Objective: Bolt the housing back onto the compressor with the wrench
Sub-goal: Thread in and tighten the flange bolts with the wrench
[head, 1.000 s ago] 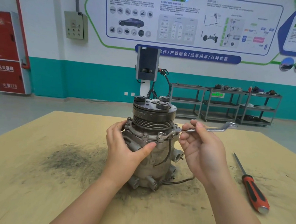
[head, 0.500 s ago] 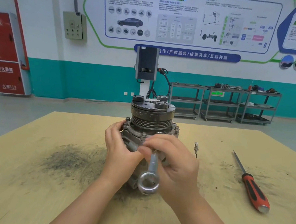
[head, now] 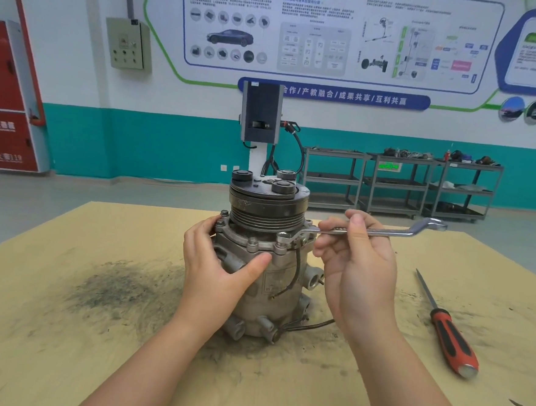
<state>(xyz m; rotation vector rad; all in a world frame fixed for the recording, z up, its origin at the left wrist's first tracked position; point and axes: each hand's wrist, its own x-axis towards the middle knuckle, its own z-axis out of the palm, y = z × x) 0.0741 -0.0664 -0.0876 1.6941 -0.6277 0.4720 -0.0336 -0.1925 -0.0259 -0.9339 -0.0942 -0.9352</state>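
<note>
The grey compressor (head: 273,285) stands upright on the wooden table (head: 60,347), its black pulley (head: 268,209) on top. The housing flange (head: 251,244) below the pulley carries several bolts around its rim. My left hand (head: 221,269) grips the compressor's left side, thumb pressed across the front under the flange. My right hand (head: 358,260) holds the shaft of a silver ring wrench (head: 385,232). The wrench's near ring sits on a front-right flange bolt (head: 285,237), and its handle points right, about level.
A red-handled screwdriver (head: 450,339) lies on the table to the right of my right arm. Dark metal dust (head: 121,291) covers the table left of the compressor. Grey shelving carts (head: 398,183) and a charging post (head: 261,123) stand by the far wall.
Half a second ago the wrench handle pointed toward me under my right hand. Now it points right again with the ring on the front-right bolt, as one second ago. My left hand kept its grip.
</note>
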